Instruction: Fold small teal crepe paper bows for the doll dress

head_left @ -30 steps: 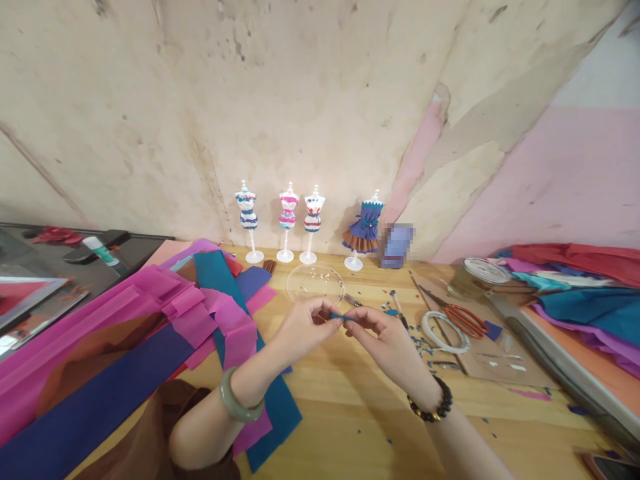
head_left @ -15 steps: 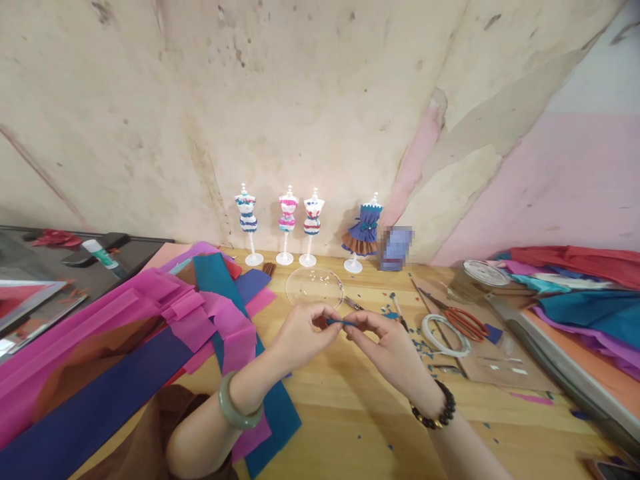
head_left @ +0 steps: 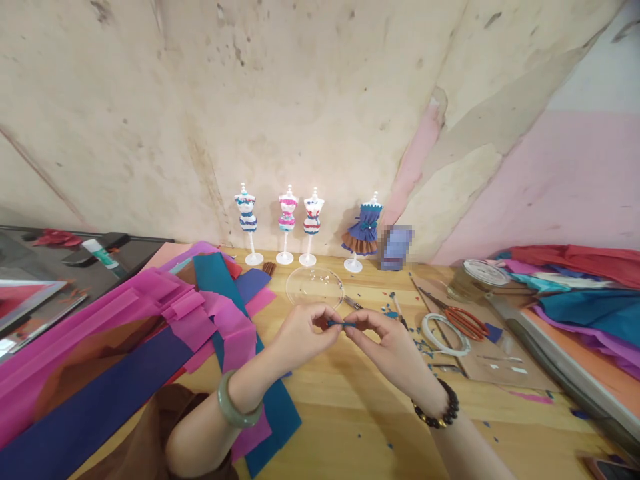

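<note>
Between both sets of fingertips, above the middle of the table, is a small narrow blue strip [head_left: 342, 324], perhaps paper. My left hand [head_left: 309, 333] pinches its left end, with a green bangle on the wrist. My right hand [head_left: 383, 341] pinches the other end; a dark beaded bracelet circles that wrist. The fingers cover most of the strip. Just beyond my hands lies a clear round dish [head_left: 300, 288] with tiny pale bits. Behind stand white mini dress forms [head_left: 247, 223], one wearing a blue and brown ruffled dress [head_left: 364, 233].
Crepe-like sheets in magenta [head_left: 130, 303], navy [head_left: 115, 387] and teal [head_left: 275, 417] cover the left side. On the right are orange-handled scissors [head_left: 467, 323], a white tape roll [head_left: 447, 335], a cardboard sheet [head_left: 505, 360] and blue scraps. A glue stick [head_left: 100, 255] lies far left.
Both hands stay in nearly the same place, still pinching the blue strip. The fingertips have shifted very slightly; nothing else has visibly moved.
</note>
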Tool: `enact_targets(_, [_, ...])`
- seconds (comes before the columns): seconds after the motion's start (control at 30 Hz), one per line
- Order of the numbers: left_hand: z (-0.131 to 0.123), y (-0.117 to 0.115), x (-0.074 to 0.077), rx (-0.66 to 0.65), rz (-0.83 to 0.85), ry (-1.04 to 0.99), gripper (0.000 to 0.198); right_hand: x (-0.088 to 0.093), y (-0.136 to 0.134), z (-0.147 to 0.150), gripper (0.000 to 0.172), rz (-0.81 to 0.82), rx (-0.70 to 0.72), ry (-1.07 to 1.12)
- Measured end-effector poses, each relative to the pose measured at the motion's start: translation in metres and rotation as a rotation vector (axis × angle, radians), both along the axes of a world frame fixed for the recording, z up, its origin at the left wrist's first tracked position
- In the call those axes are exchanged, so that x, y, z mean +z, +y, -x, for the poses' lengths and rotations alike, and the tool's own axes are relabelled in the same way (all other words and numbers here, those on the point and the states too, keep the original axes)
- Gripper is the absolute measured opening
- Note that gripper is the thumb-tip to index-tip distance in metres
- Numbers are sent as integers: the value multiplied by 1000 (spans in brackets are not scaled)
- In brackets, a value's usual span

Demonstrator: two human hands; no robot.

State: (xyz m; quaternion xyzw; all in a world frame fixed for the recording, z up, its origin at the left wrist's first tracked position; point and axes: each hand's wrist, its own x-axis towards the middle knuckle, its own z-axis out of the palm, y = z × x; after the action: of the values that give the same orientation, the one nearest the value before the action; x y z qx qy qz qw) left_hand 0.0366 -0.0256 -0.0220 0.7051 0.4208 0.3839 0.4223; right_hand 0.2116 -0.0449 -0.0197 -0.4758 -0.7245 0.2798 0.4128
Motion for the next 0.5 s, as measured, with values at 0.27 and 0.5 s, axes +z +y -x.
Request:
enact_targets(0.27, [-2,0,0,2,92,-47,9,-1,-1,0,14,34,-2,-32])
enact_targets(0.5, [-6,0,-4,-11,208,-120,8,0,-3,3,12,94,4,3])
